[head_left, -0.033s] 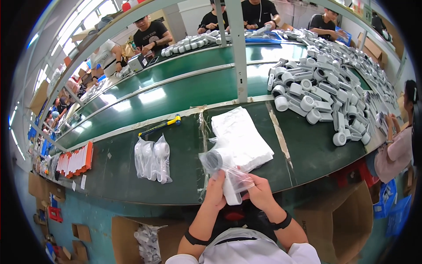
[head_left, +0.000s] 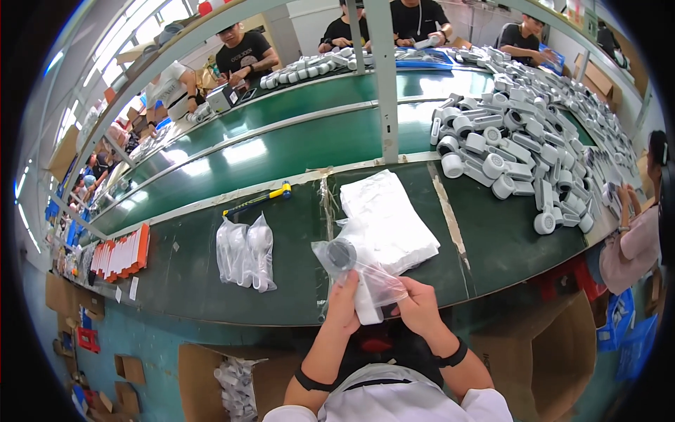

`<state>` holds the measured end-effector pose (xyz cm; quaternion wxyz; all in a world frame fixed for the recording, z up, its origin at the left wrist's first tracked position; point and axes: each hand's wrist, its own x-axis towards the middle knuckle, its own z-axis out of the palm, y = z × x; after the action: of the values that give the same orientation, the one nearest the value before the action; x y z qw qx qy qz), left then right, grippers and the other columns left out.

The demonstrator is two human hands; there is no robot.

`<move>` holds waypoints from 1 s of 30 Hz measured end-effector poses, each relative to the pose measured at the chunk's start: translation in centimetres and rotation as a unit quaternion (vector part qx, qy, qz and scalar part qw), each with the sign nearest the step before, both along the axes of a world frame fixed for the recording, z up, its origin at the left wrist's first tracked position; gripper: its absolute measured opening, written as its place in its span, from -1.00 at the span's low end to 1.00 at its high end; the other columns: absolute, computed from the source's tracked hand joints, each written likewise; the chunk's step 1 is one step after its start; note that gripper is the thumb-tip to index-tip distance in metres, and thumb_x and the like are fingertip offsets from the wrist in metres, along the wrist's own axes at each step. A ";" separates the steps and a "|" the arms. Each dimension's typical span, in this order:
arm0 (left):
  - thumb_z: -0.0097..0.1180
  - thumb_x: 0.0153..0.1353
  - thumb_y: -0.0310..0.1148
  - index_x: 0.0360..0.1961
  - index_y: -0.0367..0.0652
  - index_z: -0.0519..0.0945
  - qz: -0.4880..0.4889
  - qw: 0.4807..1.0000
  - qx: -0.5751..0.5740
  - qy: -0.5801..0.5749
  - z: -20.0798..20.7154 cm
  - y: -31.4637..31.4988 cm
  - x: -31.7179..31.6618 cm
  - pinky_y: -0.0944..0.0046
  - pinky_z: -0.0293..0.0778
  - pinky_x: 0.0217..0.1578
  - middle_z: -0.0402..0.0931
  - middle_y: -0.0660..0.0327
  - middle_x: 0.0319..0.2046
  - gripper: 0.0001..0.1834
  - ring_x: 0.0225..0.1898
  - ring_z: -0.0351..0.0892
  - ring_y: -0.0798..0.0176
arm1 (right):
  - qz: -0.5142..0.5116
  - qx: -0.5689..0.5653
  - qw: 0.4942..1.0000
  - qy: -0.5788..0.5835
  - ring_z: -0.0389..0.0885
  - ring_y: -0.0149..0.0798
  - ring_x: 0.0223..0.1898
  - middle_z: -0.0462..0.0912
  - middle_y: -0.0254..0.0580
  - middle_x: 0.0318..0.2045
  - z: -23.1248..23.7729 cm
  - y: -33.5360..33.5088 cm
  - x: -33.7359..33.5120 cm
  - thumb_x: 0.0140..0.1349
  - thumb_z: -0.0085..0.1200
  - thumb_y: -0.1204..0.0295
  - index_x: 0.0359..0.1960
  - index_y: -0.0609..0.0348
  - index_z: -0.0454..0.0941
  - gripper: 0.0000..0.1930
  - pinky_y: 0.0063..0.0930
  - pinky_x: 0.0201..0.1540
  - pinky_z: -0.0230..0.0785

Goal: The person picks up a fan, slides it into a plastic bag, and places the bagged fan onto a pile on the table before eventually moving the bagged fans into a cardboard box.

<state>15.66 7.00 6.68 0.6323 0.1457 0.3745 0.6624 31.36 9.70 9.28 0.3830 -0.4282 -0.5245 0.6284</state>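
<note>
At the bench's near edge, my left hand (head_left: 343,306) is closed around the handle of a white device with a round grey head (head_left: 342,254). A clear plastic bag (head_left: 380,276) covers the head and part of the handle, whose lower end sticks out. My right hand (head_left: 418,307) pinches the bag's loose side, right of the handle. Just beyond lies a stack of white plastic bags (head_left: 394,221). Several bagged white devices (head_left: 244,253) rest farther left, below a yellow-and-black hammer-shaped tool (head_left: 257,200).
A large heap of white devices (head_left: 517,148) covers the bench's right side. A metal post (head_left: 385,91) rises behind the bag stack. Orange-and-white flat boxes (head_left: 121,254) stand far left. Below the bench are cardboard boxes (head_left: 562,359), and another person (head_left: 629,232) works at right.
The device in my left hand has shifted slightly up and left, and the bag's edge reaches farther left over its head. My right hand has barely moved.
</note>
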 end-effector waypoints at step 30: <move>0.24 0.04 -0.36 0.04 -0.16 0.43 0.265 0.464 -0.177 0.827 -4.3 -1.1 -14.0 -0.05 0.39 -0.08 0.44 0.03 -0.05 -0.50 -0.05 0.45 -0.14 | -0.017 0.091 0.994 -0.060 0.50 -0.58 -0.56 0.62 -0.34 -0.54 -7.4 0.5 0.6 0.27 0.15 0.47 -0.26 0.34 0.62 -0.85 -0.67 -0.49 0.35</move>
<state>1.61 5.90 2.41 -0.1657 0.4041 0.8523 0.2879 31.97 10.16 1.89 0.3987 -0.4374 -0.5946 0.5442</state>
